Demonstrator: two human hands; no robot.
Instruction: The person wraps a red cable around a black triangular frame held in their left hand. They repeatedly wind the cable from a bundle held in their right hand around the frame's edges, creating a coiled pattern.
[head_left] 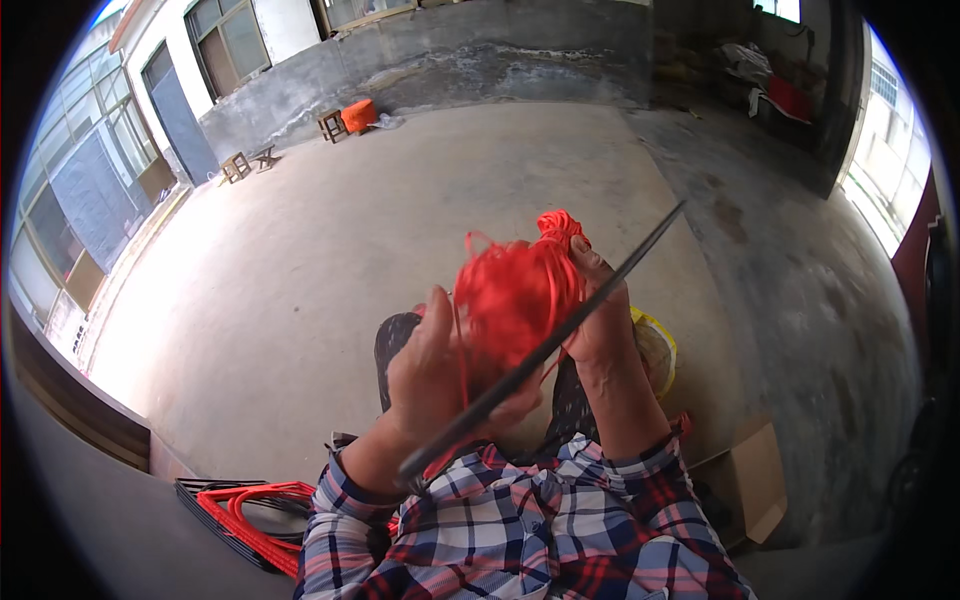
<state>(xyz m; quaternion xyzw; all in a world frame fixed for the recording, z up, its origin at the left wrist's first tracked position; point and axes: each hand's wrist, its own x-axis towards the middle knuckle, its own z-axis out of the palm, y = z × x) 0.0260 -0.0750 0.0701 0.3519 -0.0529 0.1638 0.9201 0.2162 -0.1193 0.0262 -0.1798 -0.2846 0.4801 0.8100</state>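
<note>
A loose bundle of bright red cord (515, 300) is held up in front of my chest, its middle smeared by motion. My left hand (425, 365) cups it from the left and below, thumb up; the bundle covers part of the fingers. On the right, my right hand (600, 310) closes round the bundle's edge, with its thumb near a bunched knot of the cord at the top. A long dark strip (560, 335) runs slantwise across the view, nearer than the cord, from low left to upper right. What holds this strip does not show.
Stacked red and black frame-like pieces (250, 510) lie at lower left. To the right are an open cardboard box (755, 480) and a yellow-rimmed thing (660, 345) beside my leg. Small wooden stools (235, 166) and an orange-red item (358, 115) stand by the far wall.
</note>
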